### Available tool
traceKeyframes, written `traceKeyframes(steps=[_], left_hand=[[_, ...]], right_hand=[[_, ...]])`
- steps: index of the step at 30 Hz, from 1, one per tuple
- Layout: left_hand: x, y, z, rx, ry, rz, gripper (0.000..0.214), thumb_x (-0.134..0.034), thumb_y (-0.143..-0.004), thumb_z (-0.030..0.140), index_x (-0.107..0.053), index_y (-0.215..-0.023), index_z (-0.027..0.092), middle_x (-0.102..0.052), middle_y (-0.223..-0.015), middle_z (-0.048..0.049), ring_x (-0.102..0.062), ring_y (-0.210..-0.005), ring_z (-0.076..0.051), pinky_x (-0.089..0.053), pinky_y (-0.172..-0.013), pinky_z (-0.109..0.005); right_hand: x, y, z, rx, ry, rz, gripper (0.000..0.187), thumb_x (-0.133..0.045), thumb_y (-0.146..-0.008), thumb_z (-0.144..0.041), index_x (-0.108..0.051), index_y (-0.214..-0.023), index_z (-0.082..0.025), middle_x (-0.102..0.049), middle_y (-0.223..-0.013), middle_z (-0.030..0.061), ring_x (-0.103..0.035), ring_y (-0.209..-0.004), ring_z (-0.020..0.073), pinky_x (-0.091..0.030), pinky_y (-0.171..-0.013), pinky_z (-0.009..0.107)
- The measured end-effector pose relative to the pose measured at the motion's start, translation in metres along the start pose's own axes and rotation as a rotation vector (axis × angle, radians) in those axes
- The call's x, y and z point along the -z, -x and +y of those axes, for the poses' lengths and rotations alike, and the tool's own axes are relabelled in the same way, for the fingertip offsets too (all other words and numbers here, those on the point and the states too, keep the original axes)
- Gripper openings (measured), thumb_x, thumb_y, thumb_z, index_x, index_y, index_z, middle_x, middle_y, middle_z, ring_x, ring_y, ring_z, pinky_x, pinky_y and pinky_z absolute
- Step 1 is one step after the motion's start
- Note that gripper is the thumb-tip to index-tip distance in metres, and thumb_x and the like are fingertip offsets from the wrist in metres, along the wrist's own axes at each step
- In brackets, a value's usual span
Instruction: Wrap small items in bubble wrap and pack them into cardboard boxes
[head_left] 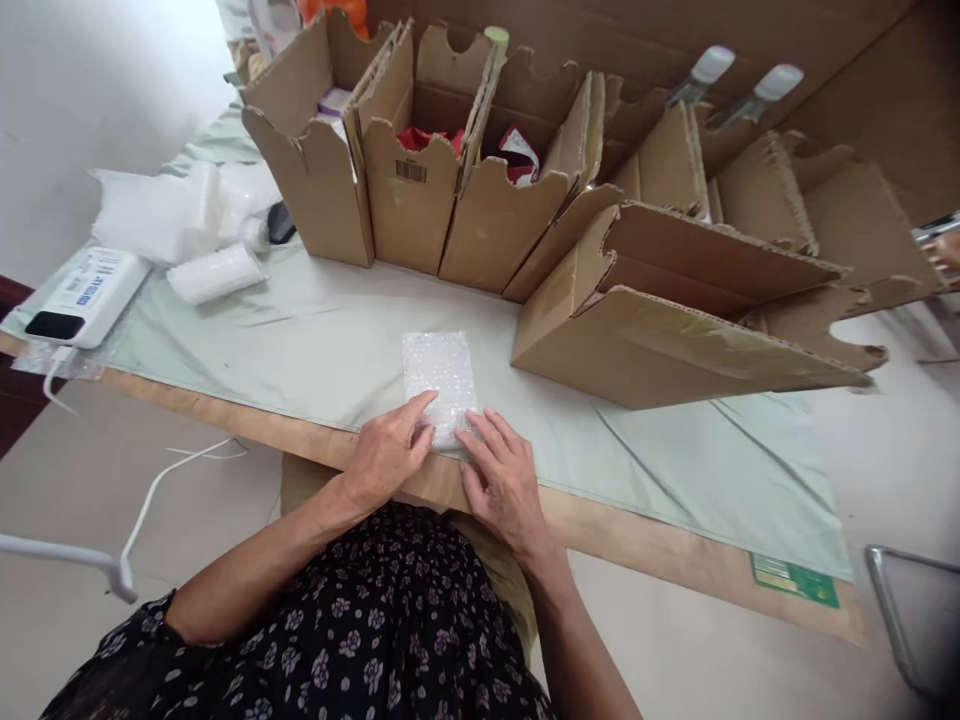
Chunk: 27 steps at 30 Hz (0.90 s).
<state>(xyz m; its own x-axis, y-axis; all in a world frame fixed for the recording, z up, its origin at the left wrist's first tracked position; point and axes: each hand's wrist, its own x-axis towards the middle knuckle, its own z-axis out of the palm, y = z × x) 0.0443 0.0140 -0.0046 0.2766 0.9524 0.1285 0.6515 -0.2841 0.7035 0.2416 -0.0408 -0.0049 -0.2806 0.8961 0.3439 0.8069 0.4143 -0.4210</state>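
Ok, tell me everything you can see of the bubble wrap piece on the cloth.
The bubble wrap piece is clear, whitish and roughly rectangular, its bubbles showing as rows of small bumps. It looks like thin plastic. It lies flat on the pale green cloth, its near end by the table's front edge. The left grip and right grip, both bare hands, touch its near part. Whether it holds anything cannot be told.

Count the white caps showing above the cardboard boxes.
2: the left white cap, toward the picture's upper right, and the right white cap, just beyond it. The cardboard boxes may hide others.
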Motion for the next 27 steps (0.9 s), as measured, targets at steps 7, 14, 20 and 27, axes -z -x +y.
traceKeyframes(steps=[7, 14, 20, 27], left_hand=[[0.015, 0.018, 0.000, -0.347, -0.183, 0.194, 0.033, -0.066, -0.095, 0.024, -0.064, -0.126, 0.015, -0.068, -0.132, -0.0175, -0.060, -0.127, -0.033, -0.052, -0.106, -0.051], [0.014, 0.026, -0.003, -0.354, -0.094, 0.109, 0.023, -0.061, -0.096, 0.014, -0.068, -0.117, 0.017, -0.076, -0.114, -0.0111, -0.066, -0.114, -0.028, -0.052, -0.099, -0.049], [0.013, 0.012, -0.005, -0.162, 0.024, 0.125, 0.018, -0.059, -0.097, 0.019, -0.073, -0.109, 0.017, -0.080, -0.093, -0.0063, -0.071, -0.082, -0.021, -0.056, -0.078, -0.038], [0.010, 0.000, -0.013, -0.079, 0.012, 0.150, 0.025, -0.057, -0.095, 0.018, -0.074, -0.113, 0.017, -0.081, -0.101, -0.0081, -0.075, -0.084, -0.020, -0.061, -0.081, -0.034]], right_hand=[[-0.006, -0.015, 0.005, 0.040, 0.119, 0.021, 0.023, -0.057, -0.100, -0.013, -0.073, -0.113, -0.021, -0.077, -0.123, 0.0076, -0.064, -0.123, 0.0286, -0.049, -0.094, 0.043], [0.005, -0.026, 0.002, 0.050, 0.026, -0.015, 0.021, -0.055, -0.103, -0.017, -0.074, -0.106, -0.022, -0.080, -0.110, 0.0059, -0.069, -0.113, 0.0249, -0.048, -0.095, 0.042], [0.006, -0.026, 0.004, -0.068, -0.081, 0.043, 0.022, -0.054, -0.105, -0.029, -0.073, -0.114, -0.022, -0.080, -0.103, 0.0067, -0.072, -0.095, 0.0226, -0.052, -0.090, 0.040], [-0.009, -0.022, 0.010, -0.165, -0.105, 0.120, 0.031, -0.055, -0.103, -0.028, -0.066, -0.132, -0.024, -0.077, -0.115, 0.0088, -0.070, -0.103, 0.0245, -0.053, -0.092, 0.041]])
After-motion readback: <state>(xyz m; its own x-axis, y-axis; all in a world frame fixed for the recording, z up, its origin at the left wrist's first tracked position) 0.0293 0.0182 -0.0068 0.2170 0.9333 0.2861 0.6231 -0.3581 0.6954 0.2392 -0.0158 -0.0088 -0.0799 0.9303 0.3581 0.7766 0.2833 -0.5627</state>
